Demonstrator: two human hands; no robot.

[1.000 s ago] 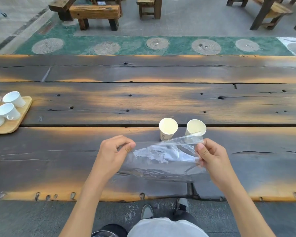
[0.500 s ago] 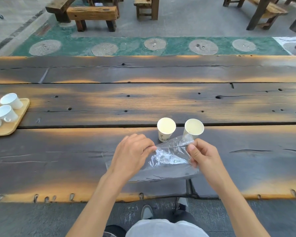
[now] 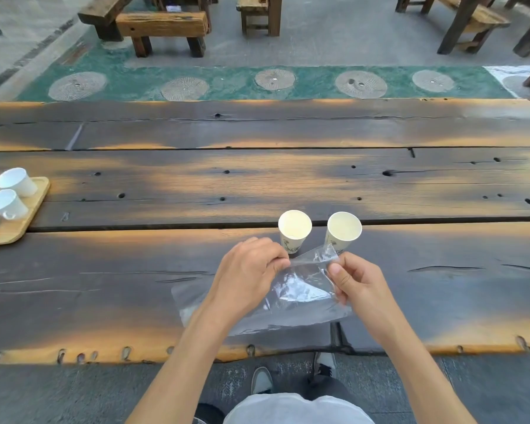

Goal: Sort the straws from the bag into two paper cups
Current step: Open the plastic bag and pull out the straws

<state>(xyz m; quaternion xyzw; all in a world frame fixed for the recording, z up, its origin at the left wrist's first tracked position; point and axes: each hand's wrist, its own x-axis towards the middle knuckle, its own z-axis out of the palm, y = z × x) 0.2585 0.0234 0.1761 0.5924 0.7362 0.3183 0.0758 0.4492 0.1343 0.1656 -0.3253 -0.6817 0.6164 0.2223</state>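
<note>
A clear plastic bag (image 3: 300, 304) lies on the dark wooden table (image 3: 257, 185) near its front edge. My left hand (image 3: 248, 270) pinches the bag's upper edge from the left. My right hand (image 3: 354, 280) pinches the same edge at the bag's right corner, which sticks up. Straws inside the bag are hard to make out; a pale end shows at its left. Two empty paper cups stand upright just behind the hands: the left cup (image 3: 294, 229) and the right cup (image 3: 343, 232).
A light wooden tray (image 3: 22, 221) with white ceramic cups (image 3: 14, 182) sits at the table's left edge. Benches and stools stand on the floor beyond the table. My shoes show below the front edge.
My left hand slid right along the bag toward my right hand, so both now grip the bag's top edge close together. The bag's right corner has lifted.
</note>
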